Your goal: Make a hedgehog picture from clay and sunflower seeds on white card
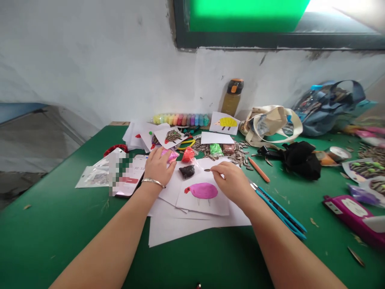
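A bird with a pink clay body and red head (205, 191) lies on white paper (221, 208), its legs drawn in thin lines. My right hand (231, 180) is closed in a pinch above the paper's right side, with a sunflower seed (208, 170) at its fingertips. To the left, my left hand (159, 168) rests with fingers stretched, touching a pink clay packet (170, 155). Between the hands lie a black clay packet (187, 171) and a red clay packet (188, 154).
Loose sunflower seeds (239, 154) surround green clay (215, 149) and brown clay packets. A phone (132, 176) lies left; blue scissors (282, 214) and an orange pen (259, 170) lie right. Behind stand a bottle (231, 98), a hedgehog picture (225, 123) and bags (321, 108).
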A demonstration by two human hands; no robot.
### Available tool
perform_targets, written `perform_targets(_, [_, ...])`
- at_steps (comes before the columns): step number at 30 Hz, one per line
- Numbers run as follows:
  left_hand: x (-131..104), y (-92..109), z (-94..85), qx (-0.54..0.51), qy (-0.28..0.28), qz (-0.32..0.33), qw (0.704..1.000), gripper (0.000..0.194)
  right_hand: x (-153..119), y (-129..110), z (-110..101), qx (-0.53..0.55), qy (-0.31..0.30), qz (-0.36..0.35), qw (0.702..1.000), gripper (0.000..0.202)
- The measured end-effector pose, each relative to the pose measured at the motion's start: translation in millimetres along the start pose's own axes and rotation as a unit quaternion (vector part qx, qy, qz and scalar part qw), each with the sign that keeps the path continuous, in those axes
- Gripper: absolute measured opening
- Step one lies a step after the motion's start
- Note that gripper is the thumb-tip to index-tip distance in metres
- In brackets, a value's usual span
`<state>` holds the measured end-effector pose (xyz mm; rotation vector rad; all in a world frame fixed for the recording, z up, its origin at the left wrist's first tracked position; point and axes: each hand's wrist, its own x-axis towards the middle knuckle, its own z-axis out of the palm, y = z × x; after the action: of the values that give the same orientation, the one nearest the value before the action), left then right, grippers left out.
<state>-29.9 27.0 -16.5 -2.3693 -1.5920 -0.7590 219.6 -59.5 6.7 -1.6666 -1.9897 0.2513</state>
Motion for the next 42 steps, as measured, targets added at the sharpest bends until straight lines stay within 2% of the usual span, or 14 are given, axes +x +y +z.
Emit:
perform_targets(3, [-0.1, -8.9, 8.8, -0.007, -0.032, 0.004, 0.999, 0.039, 0.6, -0.6, -1.5, 0.001, -0.006, 0.012, 1.000, 0.030])
perform_targets(7, [2.1, -14.9, 14.5, -0.020, -0.038, 0.001, 0.999, 0.034, 0.0, 1.8, 0.3, 0.000, -0.003, 0.014, 1.000, 0.029])
perform_targets(10, [4.1, -12.9, 14.7, -0.039, -0.035, 0.003, 0.999, 0.034, -0.7, 7.0, 1.7, -0.002, 0.007, 0.016, 1.000, 0.028])
perform_targets(12, [3.6, -8.6, 14.3, -0.059, -0.037, 0.017, 0.997, 0.035, 1.8, 12.1, 0.0, -0.005, 0.020, 0.042, 0.999, 0.028])
perform_targets(16, [-0.3, -0.3, 14.3, -0.097, -0.045, 0.047, 0.993, 0.033, 22.8, 24.5, -12.2, -0.070, 0.043, 0.140, 0.987, 0.030])
perform_targets(20, [-2.0, 2.9, 12.3, -0.121, -0.042, 0.058, 0.990, 0.031, 59.0, 36.8, -21.9, -0.132, 0.057, 0.183, 0.972, 0.029])
perform_targets(25, [-2.4, 6.4, 6.3, -0.145, -0.017, 0.066, 0.987, 0.028, 84.5, 48.0, -6.7, -0.183, 0.056, 0.245, 0.950, 0.029])
perform_targets(29, [-2.4, 9.9, 3.9, -0.153, -0.003, 0.071, 0.986, 0.027, 83.7, 51.0, 5.1, -0.187, 0.038, 0.258, 0.947, 0.029])
perform_targets(33, [-2.4, 15.1, -1.0, -0.153, 0.025, 0.072, 0.985, 0.027, 77.4, 46.4, 1.0, -0.179, 0.040, 0.254, 0.950, 0.028])
perform_targets(35, [-2.7, 19.1, -5.9, -0.159, 0.036, 0.071, 0.984, 0.026, 72.5, 43.1, -3.1, -0.135, 0.069, 0.241, 0.959, 0.030])
perform_targets(37, [-3.6, 24.2, -11.7, -0.175, 0.054, 0.069, 0.981, 0.025, 67.1, 40.9, -5.1, 0.002, 0.128, 0.231, 0.965, 0.031])
perform_targets(40, [-6.4, 32.8, -19.5, -0.214, 0.104, 0.082, 0.968, 0.023, 61.5, 40.6, -2.1, 0.231, 0.187, 0.226, 0.928, 0.031])
perform_targets(42, [-8.7, 38.2, -23.3, -0.246, 0.127, 0.091, 0.957, 0.021, 60.7, 41.2, 1.9, 0.315, 0.192, 0.230, 0.901, 0.035])
